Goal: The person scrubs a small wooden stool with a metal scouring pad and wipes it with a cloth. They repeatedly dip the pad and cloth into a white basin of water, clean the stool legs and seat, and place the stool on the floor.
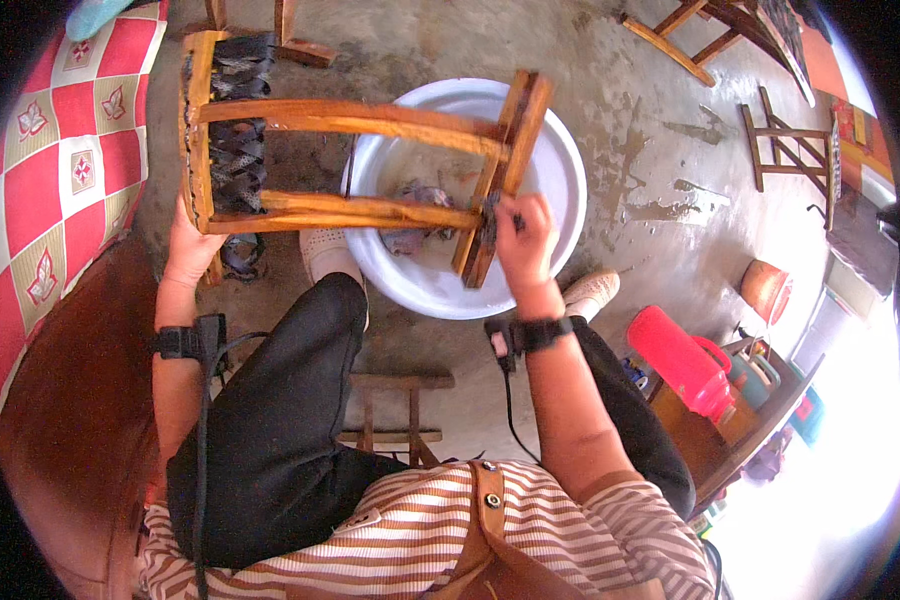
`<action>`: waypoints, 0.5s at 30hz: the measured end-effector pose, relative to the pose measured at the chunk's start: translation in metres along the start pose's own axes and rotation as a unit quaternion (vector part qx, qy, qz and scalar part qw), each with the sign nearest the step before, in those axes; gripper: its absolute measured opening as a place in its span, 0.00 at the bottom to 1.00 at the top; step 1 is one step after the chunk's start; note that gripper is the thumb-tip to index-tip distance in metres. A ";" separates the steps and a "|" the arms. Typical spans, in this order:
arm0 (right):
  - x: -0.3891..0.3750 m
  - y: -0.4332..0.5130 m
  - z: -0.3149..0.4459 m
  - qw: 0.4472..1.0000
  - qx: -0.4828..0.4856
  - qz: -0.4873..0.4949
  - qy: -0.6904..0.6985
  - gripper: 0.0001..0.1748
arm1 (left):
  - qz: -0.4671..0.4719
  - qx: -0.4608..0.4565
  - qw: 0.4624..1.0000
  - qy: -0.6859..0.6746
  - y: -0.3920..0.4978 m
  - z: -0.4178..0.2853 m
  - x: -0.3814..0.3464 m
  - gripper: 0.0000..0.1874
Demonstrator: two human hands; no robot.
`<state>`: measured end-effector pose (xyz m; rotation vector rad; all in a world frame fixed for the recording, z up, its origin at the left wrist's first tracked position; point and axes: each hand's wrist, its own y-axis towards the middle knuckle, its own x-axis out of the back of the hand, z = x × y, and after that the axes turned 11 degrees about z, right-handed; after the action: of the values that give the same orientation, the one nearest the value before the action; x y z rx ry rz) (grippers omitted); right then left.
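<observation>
A wooden folding stool [375, 121] with a seat of woven black straps [236, 161] is held up sideways across the basin. My left hand [193, 244] grips the seat end by its wooden frame; the stool hides part of the fingers. At the leg end, my right hand [529, 236] presses a dark wet-looking rag [487, 214] around the lower part of the crossbar. Beneath the stool stands a round white basin [574, 180] holding cloudy water and a crumpled cloth [424, 196]. A loop of black strap [241, 259] hangs near my left wrist.
The concrete floor [682, 161] has wet patches. Folding stools [787, 135] stand at the upper right. A red thermos flask [679, 360] is by a wooden box [765, 427] on the right. A checked cloth cover [67, 165] borders the left. A low wooden stool [401, 382] shows beneath me.
</observation>
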<state>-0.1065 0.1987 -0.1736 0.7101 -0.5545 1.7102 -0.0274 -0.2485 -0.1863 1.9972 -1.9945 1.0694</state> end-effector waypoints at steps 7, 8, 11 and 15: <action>-0.002 -0.021 0.005 0.998 -0.030 0.010 0.054 0.07 | -0.003 0.039 0.999 -0.011 0.010 -0.005 0.002 0.40; -0.004 -0.029 0.008 0.997 -0.030 0.007 0.064 0.07 | -0.001 0.020 1.000 -0.008 0.009 -0.007 0.002 0.40; -0.003 -0.030 0.008 0.998 -0.045 -0.032 0.038 0.08 | 0.007 -0.002 1.000 0.016 0.004 -0.015 -0.002 0.40; 0.007 0.021 -0.009 0.992 -0.057 -0.105 0.036 0.05 | -0.001 -0.035 0.999 0.008 0.001 -0.021 -0.007 0.42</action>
<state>-0.1293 0.2043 -0.1747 0.6012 -0.5055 1.4903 -0.0358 -0.2313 -0.1748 1.9500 -1.9920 0.9982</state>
